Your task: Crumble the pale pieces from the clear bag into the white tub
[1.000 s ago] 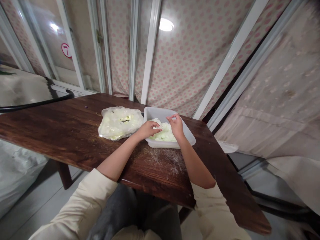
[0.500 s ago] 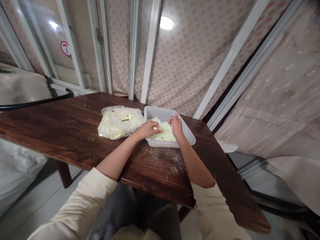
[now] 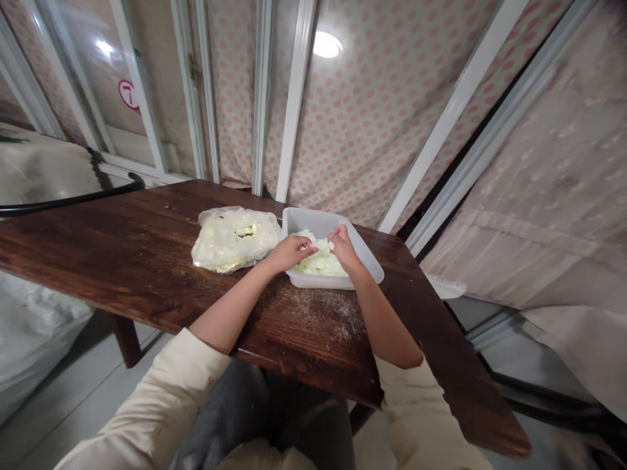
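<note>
A white plastic tub [image 3: 368, 254] stands on the wooden table, partly filled with pale green-white, fluffy shredded stuff [image 3: 318, 262] whose kind I cannot make out. Over the tub's left part, my left hand [image 3: 292, 252] pinches a small bit of the pale material between thumb and fingers. My right hand [image 3: 343, 245] is over the tub's right part, its fingers curled and closed at the tips on the same pale stuff. The fingertips of both hands are close together. Left of the tub lies a clear plastic bag [image 3: 235, 245] of similar pale material, torn open on top.
The dark wooden table [image 3: 122, 241] has pale specks scattered on it in front of the tub. A black curved chair rail [image 3: 73, 201] is at the left. Behind the table are framed glass panels and a dotted curtain [image 3: 372, 130].
My right hand has closed its raised fingers and moved slightly toward my left hand. The left hand has hardly moved. Tub and bag stay where they were.
</note>
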Demonstrator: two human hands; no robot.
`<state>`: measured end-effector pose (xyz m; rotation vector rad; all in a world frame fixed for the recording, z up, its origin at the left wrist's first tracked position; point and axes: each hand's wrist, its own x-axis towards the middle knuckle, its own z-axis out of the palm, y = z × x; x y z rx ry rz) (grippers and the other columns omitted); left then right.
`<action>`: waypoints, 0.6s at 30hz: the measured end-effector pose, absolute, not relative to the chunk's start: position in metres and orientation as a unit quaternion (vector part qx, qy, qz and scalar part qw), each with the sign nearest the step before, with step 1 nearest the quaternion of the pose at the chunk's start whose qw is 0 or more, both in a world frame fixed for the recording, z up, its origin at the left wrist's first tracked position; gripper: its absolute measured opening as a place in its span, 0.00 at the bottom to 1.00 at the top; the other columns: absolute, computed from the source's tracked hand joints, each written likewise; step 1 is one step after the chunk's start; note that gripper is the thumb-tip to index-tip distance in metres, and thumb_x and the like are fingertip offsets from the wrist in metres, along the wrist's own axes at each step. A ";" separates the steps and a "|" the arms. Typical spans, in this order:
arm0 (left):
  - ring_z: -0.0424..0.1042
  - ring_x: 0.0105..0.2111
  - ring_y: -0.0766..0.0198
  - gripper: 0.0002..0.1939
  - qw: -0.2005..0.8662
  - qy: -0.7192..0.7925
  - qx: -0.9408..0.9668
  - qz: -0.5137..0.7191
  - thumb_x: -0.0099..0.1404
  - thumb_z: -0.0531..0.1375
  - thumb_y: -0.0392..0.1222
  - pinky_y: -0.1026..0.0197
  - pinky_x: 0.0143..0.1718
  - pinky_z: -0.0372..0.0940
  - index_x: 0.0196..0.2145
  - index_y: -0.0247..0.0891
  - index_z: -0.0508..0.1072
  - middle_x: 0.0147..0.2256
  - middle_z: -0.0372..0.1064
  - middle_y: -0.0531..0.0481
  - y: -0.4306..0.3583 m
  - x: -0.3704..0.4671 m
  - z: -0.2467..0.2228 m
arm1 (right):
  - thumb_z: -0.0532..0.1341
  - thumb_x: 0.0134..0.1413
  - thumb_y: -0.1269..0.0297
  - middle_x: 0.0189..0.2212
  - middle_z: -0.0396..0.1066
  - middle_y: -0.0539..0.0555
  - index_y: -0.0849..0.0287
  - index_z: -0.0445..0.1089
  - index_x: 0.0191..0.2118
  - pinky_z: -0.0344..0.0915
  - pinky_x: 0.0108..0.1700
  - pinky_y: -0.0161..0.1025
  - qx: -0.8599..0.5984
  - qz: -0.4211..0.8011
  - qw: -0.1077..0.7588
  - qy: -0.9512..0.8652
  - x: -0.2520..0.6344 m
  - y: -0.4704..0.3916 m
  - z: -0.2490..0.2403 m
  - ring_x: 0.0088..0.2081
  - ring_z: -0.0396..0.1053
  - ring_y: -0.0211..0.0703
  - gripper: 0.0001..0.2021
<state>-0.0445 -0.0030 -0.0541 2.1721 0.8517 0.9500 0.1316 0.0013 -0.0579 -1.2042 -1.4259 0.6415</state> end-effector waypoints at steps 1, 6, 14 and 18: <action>0.54 0.19 0.70 0.18 0.305 0.321 0.822 0.359 0.59 0.54 0.55 0.65 0.24 0.50 0.26 0.35 0.69 0.19 0.56 0.56 -0.003 -0.045 -0.054 | 0.54 0.49 0.61 0.23 0.55 0.43 0.53 0.50 0.33 0.57 0.27 0.32 -0.511 0.295 0.544 -0.597 0.131 0.000 -0.058 0.25 0.56 0.34 0.10; 0.55 0.21 0.70 0.17 0.298 0.318 0.826 0.358 0.59 0.54 0.53 0.65 0.25 0.51 0.26 0.35 0.70 0.20 0.58 0.55 -0.002 -0.045 -0.054 | 0.64 0.38 0.60 0.22 0.62 0.43 0.55 0.55 0.39 0.61 0.31 0.35 -0.443 0.360 0.558 -0.602 0.128 -0.006 -0.053 0.26 0.62 0.35 0.22; 0.61 0.24 0.69 0.14 0.307 0.318 0.828 0.346 0.55 0.59 0.49 0.65 0.29 0.56 0.29 0.34 0.72 0.26 0.68 0.51 0.000 -0.045 -0.055 | 0.63 0.38 0.53 0.19 0.60 0.45 0.58 0.62 0.28 0.56 0.24 0.32 -0.467 0.299 0.596 -0.580 0.130 -0.004 -0.049 0.22 0.56 0.32 0.15; 0.60 0.24 0.69 0.14 0.310 0.319 0.824 0.350 0.54 0.59 0.50 0.65 0.28 0.55 0.28 0.34 0.71 0.25 0.66 0.52 0.001 -0.046 -0.056 | 0.62 0.39 0.52 0.17 0.54 0.43 0.57 0.61 0.27 0.52 0.20 0.30 -0.476 0.294 0.597 -0.575 0.127 -0.005 -0.047 0.19 0.51 0.31 0.15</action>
